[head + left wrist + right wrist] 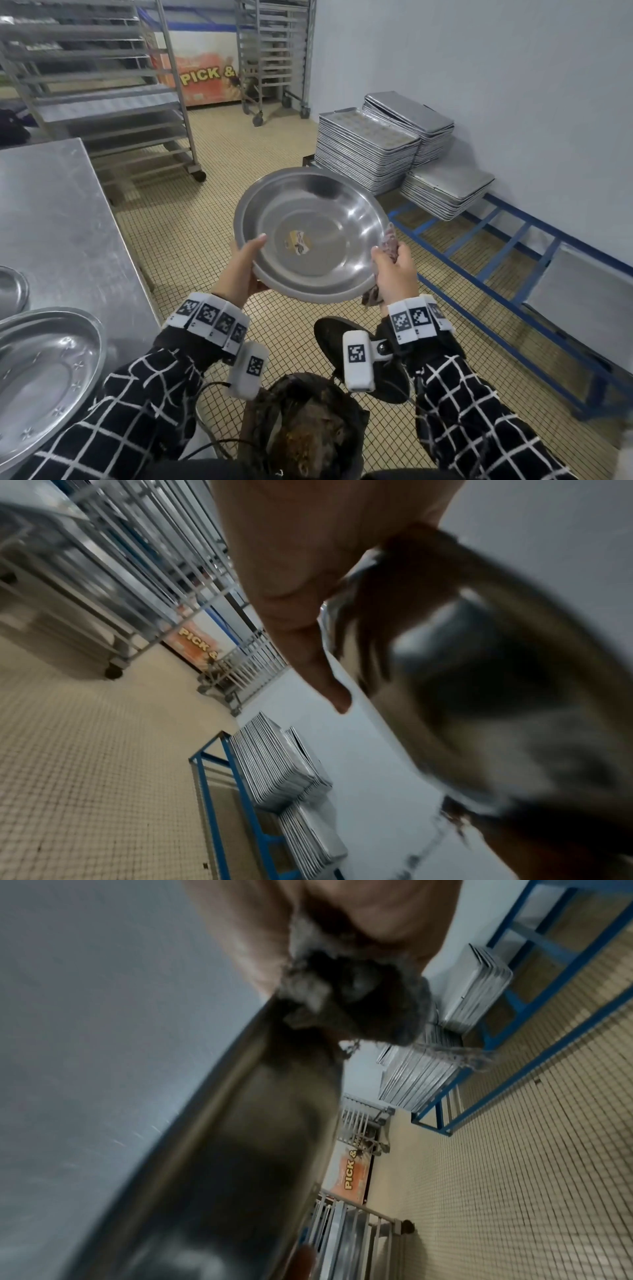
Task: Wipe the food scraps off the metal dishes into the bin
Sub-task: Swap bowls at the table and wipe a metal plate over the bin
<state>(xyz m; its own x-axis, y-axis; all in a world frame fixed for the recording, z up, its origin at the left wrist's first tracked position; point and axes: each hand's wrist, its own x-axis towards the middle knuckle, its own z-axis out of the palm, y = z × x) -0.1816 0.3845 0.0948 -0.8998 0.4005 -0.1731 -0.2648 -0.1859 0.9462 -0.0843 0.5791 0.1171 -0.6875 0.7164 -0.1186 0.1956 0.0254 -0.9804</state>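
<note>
From the head view, you hold a round metal dish (315, 236) in the air above the tiled floor (191, 240), tilted with its hollow facing you. Your left hand (239, 270) grasps its left rim, thumb lying over the lip and fingers hidden beneath. Your right hand (394, 270) is clenched around a bunched grey cloth (388, 245) and sits against the dish's right rim. A small scrap (298, 242) of yellow and white clings near the centre of the dish. Below your wrists stands the bin (301, 428), lined with a dark bag and holding brown waste. On the steel table (61, 219) to your left lie two more metal dishes (44, 370), the farther one only partly in frame. Stacks of baking trays (366, 150) rest on a blue frame (507, 246) along the wall, and wheeled racks (113, 85) stand beyond.

From the left wrist view, your thumb (308, 653) runs down along the dish's rim (462, 674), which is blurred; the fingers behind it cannot be seen. The trays (281, 767) and blue frame (212, 791) show beyond.

From the right wrist view, the grey cloth (359, 1001) bulges out of your closed right hand (267, 934), pressed to the edge of the dish (222, 1150). The tiled floor (531, 1150) fills the right side.
</note>
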